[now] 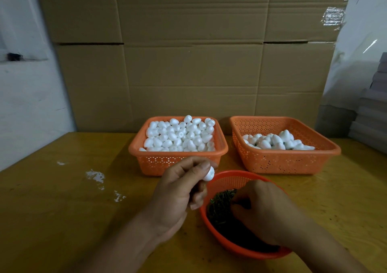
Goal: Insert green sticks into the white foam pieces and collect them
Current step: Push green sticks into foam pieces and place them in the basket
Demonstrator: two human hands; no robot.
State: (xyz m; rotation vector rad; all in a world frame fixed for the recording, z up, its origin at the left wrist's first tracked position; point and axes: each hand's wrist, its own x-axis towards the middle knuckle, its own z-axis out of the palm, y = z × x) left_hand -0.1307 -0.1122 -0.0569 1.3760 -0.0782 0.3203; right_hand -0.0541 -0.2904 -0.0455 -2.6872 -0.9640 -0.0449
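My left hand [178, 193] pinches one white foam piece [209, 174] between thumb and fingers, just left of a round orange bowl [234, 177]. The bowl holds a heap of short green sticks [219, 204]. My right hand [263, 210] reaches into that bowl with its fingertips curled down among the sticks; whether it grips one is hidden. Behind, a square orange basket [167, 164] is heaped with plain white foam pieces [180, 135]. A second orange basket [278, 161] to its right holds a smaller pile of foam pieces [276, 142].
All three containers stand on a yellow wooden table [73, 199] with white smears at its left. A wall of cardboard boxes [188, 63] rises right behind the baskets. A grey stack [372, 109] sits at the far right edge.
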